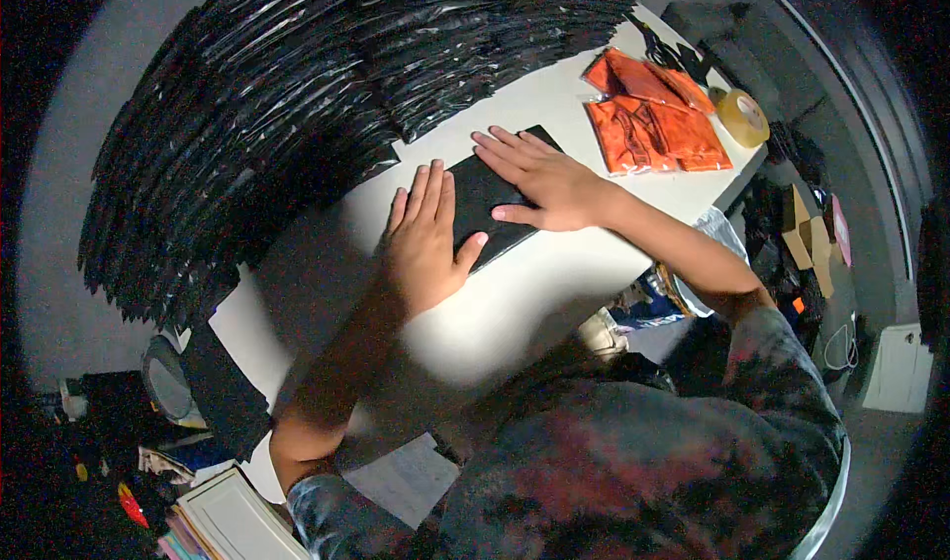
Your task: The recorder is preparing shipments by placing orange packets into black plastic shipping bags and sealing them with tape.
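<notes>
A flat black packet (479, 193), apparently plastic-wrapped, lies on the white table (475, 337) before me. My left hand (427, 245) rests on its left end, palm down, with the thumb spread from the fingers. Across the packet's right part lies my right hand (545, 181), also palm down and fingers apart. Neither hand grips anything. Beyond them rise large stacks of glossy black plastic packets (334, 63), close to the far side of the flat one. Both palms hide part of the packet's ends.
Several orange packets in clear plastic (653, 122) lie to the right, beside a roll of clear tape (744, 118) at the table's edge. Black cords (660, 48) sit behind them. Books or folders (230, 515) are at the lower left. A cardboard box (809, 237) stands low on the right.
</notes>
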`<state>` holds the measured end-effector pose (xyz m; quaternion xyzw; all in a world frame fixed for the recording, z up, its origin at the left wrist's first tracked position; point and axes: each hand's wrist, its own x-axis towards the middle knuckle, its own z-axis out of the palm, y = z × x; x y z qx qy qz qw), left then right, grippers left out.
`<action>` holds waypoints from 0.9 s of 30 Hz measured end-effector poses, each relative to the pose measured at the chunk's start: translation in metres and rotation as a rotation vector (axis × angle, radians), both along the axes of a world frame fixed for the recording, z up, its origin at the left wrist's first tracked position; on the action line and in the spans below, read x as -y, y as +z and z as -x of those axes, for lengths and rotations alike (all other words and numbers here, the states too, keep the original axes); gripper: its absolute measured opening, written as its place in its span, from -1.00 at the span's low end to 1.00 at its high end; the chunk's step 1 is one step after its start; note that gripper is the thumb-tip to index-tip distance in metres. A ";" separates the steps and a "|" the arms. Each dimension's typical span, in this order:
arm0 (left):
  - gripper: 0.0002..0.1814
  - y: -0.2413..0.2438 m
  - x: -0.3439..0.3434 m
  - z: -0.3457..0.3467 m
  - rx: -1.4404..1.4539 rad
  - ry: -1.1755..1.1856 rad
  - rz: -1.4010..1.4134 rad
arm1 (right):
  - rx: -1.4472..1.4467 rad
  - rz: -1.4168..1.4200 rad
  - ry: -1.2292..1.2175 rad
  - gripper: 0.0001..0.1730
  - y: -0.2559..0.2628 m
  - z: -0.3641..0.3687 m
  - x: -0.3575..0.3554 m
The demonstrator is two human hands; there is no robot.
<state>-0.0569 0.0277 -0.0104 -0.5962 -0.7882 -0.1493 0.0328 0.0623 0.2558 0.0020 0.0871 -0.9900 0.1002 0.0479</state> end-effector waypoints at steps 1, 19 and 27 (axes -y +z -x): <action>-0.08 -0.001 0.000 0.001 0.005 0.001 0.003 | -0.002 -0.001 -0.012 -0.05 0.003 0.000 -0.005; -0.23 0.006 0.006 0.002 -0.017 0.182 -0.081 | -0.609 0.439 -0.582 -0.67 0.093 -0.056 -0.097; -0.16 0.016 0.003 -0.003 0.049 0.104 -0.247 | -0.553 0.056 -0.378 -0.41 0.064 -0.023 -0.058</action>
